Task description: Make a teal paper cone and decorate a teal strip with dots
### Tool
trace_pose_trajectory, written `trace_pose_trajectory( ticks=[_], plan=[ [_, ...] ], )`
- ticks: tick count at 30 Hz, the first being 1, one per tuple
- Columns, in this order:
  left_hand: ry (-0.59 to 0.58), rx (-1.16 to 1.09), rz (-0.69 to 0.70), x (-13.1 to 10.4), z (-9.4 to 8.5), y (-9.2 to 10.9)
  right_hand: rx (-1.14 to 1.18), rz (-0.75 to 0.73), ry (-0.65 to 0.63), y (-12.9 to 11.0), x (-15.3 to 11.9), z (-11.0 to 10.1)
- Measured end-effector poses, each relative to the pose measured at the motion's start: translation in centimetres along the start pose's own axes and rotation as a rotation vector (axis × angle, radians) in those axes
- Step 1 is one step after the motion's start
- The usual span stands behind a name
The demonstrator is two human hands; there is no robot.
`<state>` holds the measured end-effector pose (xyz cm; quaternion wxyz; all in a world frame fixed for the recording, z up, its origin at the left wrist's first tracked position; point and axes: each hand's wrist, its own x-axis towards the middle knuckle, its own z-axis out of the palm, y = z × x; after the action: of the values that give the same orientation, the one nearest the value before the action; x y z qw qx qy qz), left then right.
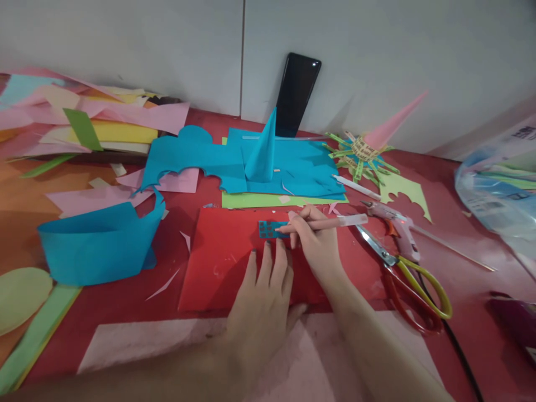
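Note:
In my right hand [314, 243] is a slim pinkish pen [329, 223], its tip on a small blue paper strip [266, 229]. Dark marks in rows cover the left part of that strip. My left hand [266, 290] lies flat just below it, fingers stretched out, fingertips close to the strip's lower edge. Both rest over a red sheet [218, 268]. Beyond the hands, a blue paper cone [263, 153] stands on stacked blue sheets [310, 162].
Scissors [393, 262] and a glue gun [396, 223] lie right of the red sheet. A curled blue paper piece [96, 243] stands left. Paper scraps [125, 123] pile at the back left. A phone [298, 95] leans on the wall; a pink cone [396, 123] stands back right.

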<state>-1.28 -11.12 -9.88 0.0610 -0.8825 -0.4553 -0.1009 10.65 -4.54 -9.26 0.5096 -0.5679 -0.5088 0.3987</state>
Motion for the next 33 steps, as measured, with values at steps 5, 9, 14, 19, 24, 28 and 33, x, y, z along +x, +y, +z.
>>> trace_pose_trajectory(
  ticks=[5, 9, 14, 19, 24, 28, 33],
  plan=[
    [-0.029, 0.017, 0.019, 0.10, 0.06, -0.02, -0.016, 0.006, 0.022, 0.03, -0.06, 0.05],
    [-0.043, 0.033, 0.030, 0.15, 0.10, -0.03, -0.005, -0.025, 0.152, 0.14, -0.27, 0.02],
    [-0.042, 0.037, 0.020, 0.20, 0.26, -0.10, -0.051, -0.018, 0.138, 0.23, 0.08, -0.40],
    [-0.036, 0.048, 0.040, 0.10, 0.23, -0.07, -0.046, -0.010, 0.024, 0.25, 0.69, -0.89],
    [-0.033, 0.051, 0.038, 0.05, 0.18, 0.00, -0.088, -0.049, 0.053, 0.24, 0.41, -0.68],
    [-0.009, 0.018, 0.026, 0.05, 0.28, 0.00, -0.123, -0.067, 0.032, 0.17, 0.25, -0.50],
    [-0.014, 0.005, 0.020, 0.08, 0.30, -0.04, -0.169, -0.057, 0.009, 0.26, 0.34, -0.57]
  ],
)
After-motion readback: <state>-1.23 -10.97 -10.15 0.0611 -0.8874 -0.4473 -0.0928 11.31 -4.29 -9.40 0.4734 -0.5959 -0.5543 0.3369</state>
